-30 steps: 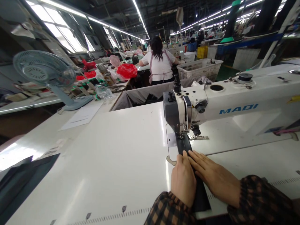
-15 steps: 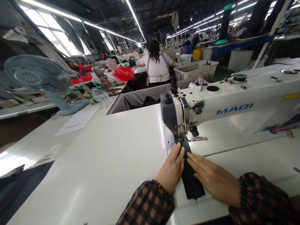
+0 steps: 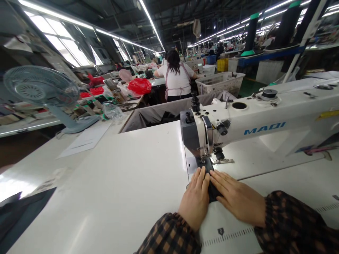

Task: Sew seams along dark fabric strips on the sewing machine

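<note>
Both hands lie flat, fingers extended and pressed together, on a narrow black fabric strip point(image 3: 212, 188). The left hand point(image 3: 196, 199) covers its left edge, the right hand point(image 3: 237, 201) its right edge; only a short dark wedge shows between them. The strip's far end passes under the presser foot point(image 3: 205, 158), where needle and stitching are too small to make out. The sewing machine point(image 3: 254, 120), glossy white, is cut off at the right. Plaid sleeves point(image 3: 291, 225) hide the wrists. Smooth white table point(image 3: 119, 183); printed ruler scale point(image 3: 227, 236) along its near edge.
</note>
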Tool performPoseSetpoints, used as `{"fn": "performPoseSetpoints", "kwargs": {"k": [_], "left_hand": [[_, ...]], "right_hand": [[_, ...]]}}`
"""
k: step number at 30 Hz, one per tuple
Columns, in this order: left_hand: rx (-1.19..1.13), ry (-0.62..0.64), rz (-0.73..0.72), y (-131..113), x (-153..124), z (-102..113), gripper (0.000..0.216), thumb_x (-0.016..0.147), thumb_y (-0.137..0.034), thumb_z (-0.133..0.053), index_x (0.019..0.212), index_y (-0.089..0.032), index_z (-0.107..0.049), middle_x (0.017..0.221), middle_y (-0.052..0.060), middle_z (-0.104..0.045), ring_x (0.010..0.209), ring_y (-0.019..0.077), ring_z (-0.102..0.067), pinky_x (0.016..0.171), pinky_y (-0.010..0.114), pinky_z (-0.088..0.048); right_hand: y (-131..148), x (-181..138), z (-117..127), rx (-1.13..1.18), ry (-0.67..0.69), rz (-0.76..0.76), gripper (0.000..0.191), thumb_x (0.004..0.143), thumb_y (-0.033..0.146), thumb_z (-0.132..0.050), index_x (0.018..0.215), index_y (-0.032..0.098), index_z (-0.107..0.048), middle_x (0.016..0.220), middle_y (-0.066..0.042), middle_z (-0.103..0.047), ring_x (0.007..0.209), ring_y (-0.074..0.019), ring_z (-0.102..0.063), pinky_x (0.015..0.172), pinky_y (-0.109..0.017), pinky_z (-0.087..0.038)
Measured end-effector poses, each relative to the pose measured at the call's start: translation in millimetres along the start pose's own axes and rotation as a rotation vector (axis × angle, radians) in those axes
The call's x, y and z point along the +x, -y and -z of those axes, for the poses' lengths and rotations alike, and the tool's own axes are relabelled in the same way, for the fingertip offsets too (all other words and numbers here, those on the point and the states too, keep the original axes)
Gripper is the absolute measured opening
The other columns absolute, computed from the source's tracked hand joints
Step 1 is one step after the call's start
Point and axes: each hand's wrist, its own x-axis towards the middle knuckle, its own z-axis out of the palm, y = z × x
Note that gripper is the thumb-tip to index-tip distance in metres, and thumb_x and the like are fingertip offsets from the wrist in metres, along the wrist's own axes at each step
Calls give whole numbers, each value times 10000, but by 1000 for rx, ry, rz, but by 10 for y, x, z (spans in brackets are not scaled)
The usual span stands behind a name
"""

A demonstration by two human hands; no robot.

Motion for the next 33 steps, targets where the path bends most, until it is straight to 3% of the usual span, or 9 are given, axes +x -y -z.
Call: {"fn": "performPoseSetpoints", "kwargs": {"k": [4,7,9,13,18,21,25,30,33], "left_hand": [[-73,11,-64,93,9,98,476,773,-46,-360,1245,-105,-332,1354,139,-310,1284,226,-158,1025,424,-312],[-158,39,-125,119,-22,186,442,807,-215,-444,1228,-117,-351,1330,127,-352,1274,225,-206,1032,417,-307],[-215,25,-127,101,-49,217,428,784,-278,-488,1168,-111,-396,1291,126,-404,1255,226,-257,1036,417,-303],[-309,-66,-55,44,-79,211,244,801,-128,-370,1027,-133,-460,1194,97,-503,1190,165,-375,1012,359,-351],[-271,-141,-92,25,-88,148,222,790,-111,-383,979,-140,-497,1164,85,-541,1149,170,-431,990,352,-381],[-151,-138,-159,3,-85,121,187,791,-101,-380,900,-127,-530,1183,111,-524,1149,203,-432,1005,397,-352],[-56,-107,-177,-33,-91,147,203,817,-109,-374,933,-117,-540,1163,112,-538,1124,203,-457,992,391,-369],[-159,-112,-130,-6,-83,212,151,823,-141,-400,886,-158,-536,1120,61,-564,1068,170,-502,954,333,-416],[-237,-133,-9,6,-5,208,93,825,-197,-430,852,-175,-516,1075,44,-575,995,150,-541,874,287,-475]], "right_hand": [[-81,49,34,-42,-46,39,463,851,289,-422,1253,66,-369,1293,-125,-372,1187,-230,-320,1010,-424,-291],[-74,84,73,-52,-69,56,359,852,252,-420,1172,92,-458,1182,-114,-478,1107,-234,-396,1010,-497,-232],[-35,87,71,-45,-83,55,256,842,139,-394,1055,113,-535,1024,-88,-550,976,-205,-472,956,-470,-302],[27,42,5,34,-187,57,218,834,59,-376,869,120,-583,783,-55,-546,770,-169,-492,731,-344,-424],[-39,-9,-34,70,-210,109,228,854,73,-362,859,116,-586,825,-71,-545,771,-162,-487,680,-306,-420],[-82,-13,-14,75,-183,131,230,857,72,-356,886,111,-580,822,-67,-545,752,-157,-486,648,-293,-418],[-89,-14,15,85,-154,121,226,859,80,-355,959,117,-555,824,-57,-535,754,-156,-482,653,-295,-408],[-47,-4,6,52,-131,52,172,883,145,-379,881,158,-550,735,-18,-488,681,-142,-445,616,-296,-359],[-32,5,-5,12,-123,71,153,883,155,-397,833,171,-541,720,-5,-471,649,-141,-422,589,-304,-323]]}}
